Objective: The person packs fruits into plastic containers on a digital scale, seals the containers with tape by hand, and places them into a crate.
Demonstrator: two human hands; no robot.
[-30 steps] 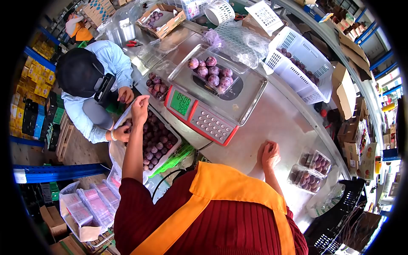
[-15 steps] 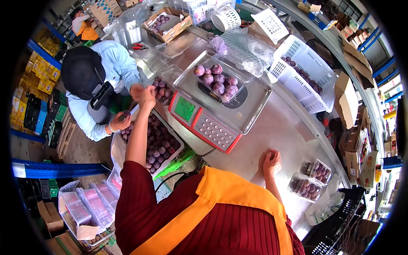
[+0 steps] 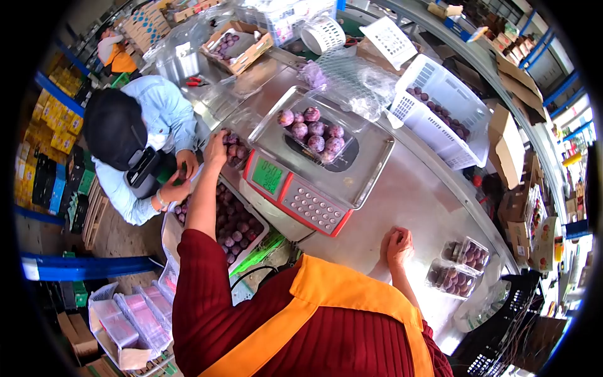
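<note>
My left hand (image 3: 215, 148) is at the near edge of a clear box of plums (image 3: 236, 151) left of the scale, its fingers bent; whether it grips a plum is hidden. Below my forearm stands a white crate of plums (image 3: 237, 227). On the steel tray of the red scale (image 3: 308, 204) sits an open clear box with several plums (image 3: 316, 132); the green display is lit. My right hand (image 3: 399, 246) rests on the metal table (image 3: 358, 264), fingers curled, nothing visible in it. Two clear boxes of plums (image 3: 458, 267) lie to its right.
A co-worker (image 3: 141, 138) in a black cap holds both hands over the crate's far side. Beyond the scale are a white basket with plums (image 3: 440, 113), plastic wrap (image 3: 352, 78) and a cardboard tray (image 3: 237, 47). A black crate (image 3: 509, 320) stands at the lower right.
My left hand reached toward the co-worker's hand, then moved back to the clear box beside the scale. The co-worker's hands have come together over the crate. My right hand stays on the table.
</note>
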